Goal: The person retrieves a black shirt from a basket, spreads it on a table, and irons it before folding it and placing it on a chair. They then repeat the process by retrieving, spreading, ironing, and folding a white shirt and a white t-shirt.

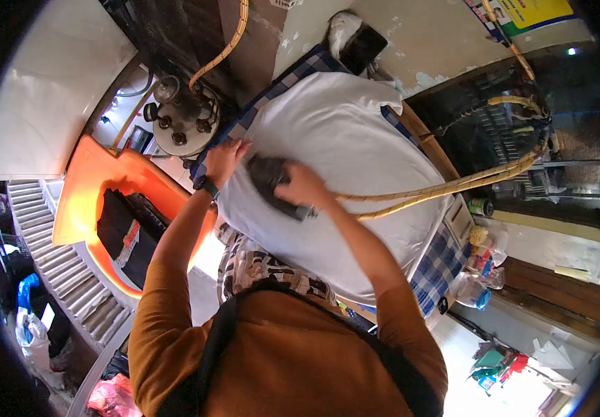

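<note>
A white shirt (341, 132) lies spread over a padded ironing table with a blue checked cover (439, 274). My right hand (305, 186) is closed around the handle of a dark iron (272, 179), which rests on the shirt's left part and is slightly blurred. Two yellowish cords (439, 191) run from the iron's side to the right. At the shirt's left edge, my left hand (225, 161) lies with fingers stretched out, touching the cloth close to the iron's tip. A dark band is on the left wrist.
Left of the table stands a round metal boiler (182, 128) with knobs and a hose. Below it, an orange tub (81, 187) holds folded black clothes (126, 240). A black object (364, 50) sits at the table's far end. Plastic jars (472, 292) stand at the right.
</note>
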Available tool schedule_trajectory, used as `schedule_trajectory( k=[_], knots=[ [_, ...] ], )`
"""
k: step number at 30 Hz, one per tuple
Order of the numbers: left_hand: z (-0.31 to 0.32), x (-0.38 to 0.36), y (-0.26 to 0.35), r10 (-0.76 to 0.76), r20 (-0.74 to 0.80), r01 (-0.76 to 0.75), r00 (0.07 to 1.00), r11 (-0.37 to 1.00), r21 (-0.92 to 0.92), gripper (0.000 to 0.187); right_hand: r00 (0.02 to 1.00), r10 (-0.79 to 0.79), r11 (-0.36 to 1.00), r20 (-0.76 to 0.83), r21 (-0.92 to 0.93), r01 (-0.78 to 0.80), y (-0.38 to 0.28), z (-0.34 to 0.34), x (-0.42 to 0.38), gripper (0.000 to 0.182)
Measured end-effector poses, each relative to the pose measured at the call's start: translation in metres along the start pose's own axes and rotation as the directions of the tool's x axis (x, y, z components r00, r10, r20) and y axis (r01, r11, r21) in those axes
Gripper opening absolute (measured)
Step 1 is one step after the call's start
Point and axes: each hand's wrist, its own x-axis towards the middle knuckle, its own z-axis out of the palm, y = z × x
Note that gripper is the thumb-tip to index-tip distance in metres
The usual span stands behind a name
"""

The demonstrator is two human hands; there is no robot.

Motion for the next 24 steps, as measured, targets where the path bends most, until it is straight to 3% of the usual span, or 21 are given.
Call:
schedule_trajectory(
  k=[1, 2, 3, 5, 7, 9, 10, 11, 13, 15, 16, 17, 18, 19, 20, 21, 22, 24],
  knots=[
    [0.002, -0.001, 0.001, 0.08, -0.069, -0.071, 0.994, 0.989, 0.128, 0.034, 0.998, 0.038, 0.996, 0.049, -0.083, -0.034, -0.024, 0.015, -0.024, 0.043],
    [0.002, -0.003, -0.001, 0.106, -0.032, -0.103, 0.994, 0.991, 0.083, 0.029, 0.995, -0.036, 0.988, 0.091, -0.15, 0.049, -0.028, 0.037, -0.042, 0.042],
    [0.002, -0.002, -0.001, 0.123, -0.028, -0.121, 0.992, 0.99, 0.076, 0.029, 0.99, -0.025, 0.989, 0.136, -0.139, 0.044, -0.036, 0.051, -0.059, 0.042],
    [0.008, 0.001, 0.002, 0.147, -0.066, -0.124, 0.987, 0.954, 0.274, 0.03, 0.987, -0.021, 0.993, 0.159, -0.114, 0.039, -0.038, 0.057, -0.079, 0.042],
    [0.018, -0.002, -0.006, 0.127, -0.134, -0.099, 0.983, 0.974, 0.203, 0.033, 0.994, 0.103, 0.983, -0.047, -0.149, -0.109, -0.026, 0.058, -0.089, 0.04],
    [0.012, -0.012, -0.006, -0.049, -0.231, 0.08, 0.972, 0.989, 0.128, 0.041, 0.956, 0.236, 0.962, -0.177, -0.098, -0.256, -0.005, 0.032, -0.099, 0.038],
    [0.011, -0.022, -0.01, -0.039, -0.231, 0.069, 0.972, 0.99, 0.125, 0.041, 0.896, 0.348, 0.923, -0.275, -0.068, -0.379, 0.005, 0.014, -0.107, 0.039],
    [0.013, -0.035, -0.015, -0.096, -0.33, 0.113, 0.939, 0.993, 0.034, 0.045, 0.858, 0.435, 0.899, -0.274, 0.086, -0.429, 0.04, 0.003, -0.113, 0.041],
    [0.02, -0.066, -0.019, -0.153, -0.424, 0.139, 0.893, 0.988, -0.063, 0.052, 0.701, 0.538, 0.833, -0.468, 0.168, -0.527, 0.072, -0.03, -0.15, 0.046],
    [0.038, -0.106, -0.02, -0.48, -0.541, 0.391, 0.691, 0.877, -0.278, 0.058, 0.529, 0.645, 0.75, -0.552, 0.323, -0.578, 0.157, -0.03, -0.193, 0.047],
    [0.05, -0.123, -0.024, -0.474, -0.544, 0.383, 0.692, 0.88, -0.279, 0.058, 0.506, 0.642, 0.752, -0.576, 0.345, -0.562, 0.203, -0.034, -0.221, 0.024],
    [0.064, -0.14, -0.027, -0.712, -0.326, 0.412, 0.622, 0.652, -0.637, 0.061, 0.409, 0.75, 0.657, -0.52, 0.517, -0.549, 0.18, -0.053, -0.252, 0.021],
    [0.071, -0.155, -0.024, -0.831, -0.02, 0.405, 0.556, 0.291, -0.867, 0.064, 0.354, 0.784, 0.62, -0.511, 0.613, -0.49, 0.197, -0.055, -0.28, 0.019],
    [0.063, -0.167, -0.007, -0.827, -0.013, 0.404, 0.561, 0.288, -0.869, 0.064, 0.29, 0.774, 0.62, -0.562, 0.586, -0.522, 0.218, -0.059, -0.3, 0.02],
    [0.044, -0.175, 0.021, -0.737, 0.171, 0.316, 0.654, 0.06, -0.947, 0.065, 0.329, 0.737, 0.658, -0.591, 0.514, -0.55, 0.23, -0.065, -0.325, 0.019],
    [0.034, -0.185, 0.043, -0.59, 0.31, 0.247, 0.746, -0.188, -0.951, 0.069, 0.337, 0.737, 0.671, -0.586, 0.576, -0.466, 0.233, -0.07, -0.35, 0.017],
    [0.044, -0.201, 0.035, -0.584, 0.309, 0.241, 0.751, -0.193, -0.951, 0.069, 0.313, 0.765, 0.644, -0.563, 0.645, -0.412, 0.24, -0.075, -0.371, 0.016],
    [0.087, -0.239, -0.023, -0.528, 0.537, 0.688, 0.659, 0.135, -0.713, 0.064, 0.281, 0.789, 0.615, -0.547, 0.709, -0.346, 0.262, -0.081, -0.411, 0.014]
  ],
)
